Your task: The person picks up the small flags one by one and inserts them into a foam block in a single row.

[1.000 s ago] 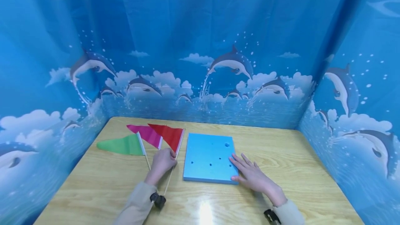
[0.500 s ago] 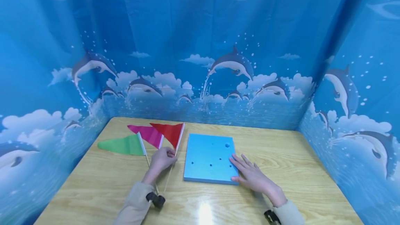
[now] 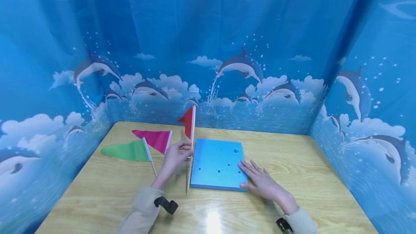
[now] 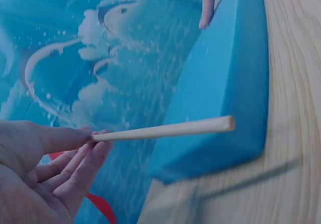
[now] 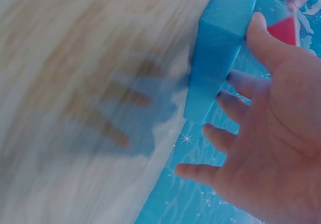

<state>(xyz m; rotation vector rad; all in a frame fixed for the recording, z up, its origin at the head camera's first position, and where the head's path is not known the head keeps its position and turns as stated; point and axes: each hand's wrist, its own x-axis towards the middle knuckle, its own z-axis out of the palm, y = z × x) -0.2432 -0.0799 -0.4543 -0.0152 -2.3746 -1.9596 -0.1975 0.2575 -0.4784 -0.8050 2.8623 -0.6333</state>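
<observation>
My left hand (image 3: 175,160) pinches the stick of a red flag (image 3: 189,122) between thumb and fingertips. The flag stands nearly upright at the left edge of a blue block (image 3: 211,158) with several holes in its top. In the left wrist view the bare end of the wooden stick (image 4: 175,129) points toward the camera, in front of the block's side. My right hand (image 3: 263,181) rests with spread fingers on the block's right edge. In the right wrist view its fingers (image 5: 235,106) are extended along the block (image 5: 213,58).
Left of the block, a magenta flag (image 3: 155,139) and a green flag (image 3: 126,151) lie on the wooden table (image 3: 286,158). A blue curtain printed with dolphins (image 3: 208,46) encloses the back and sides.
The red flag has been lifted from lying flat and tilted almost upright. My left hand has moved right with it, uncovering more of the magenta flag. The right hand has stayed in place.
</observation>
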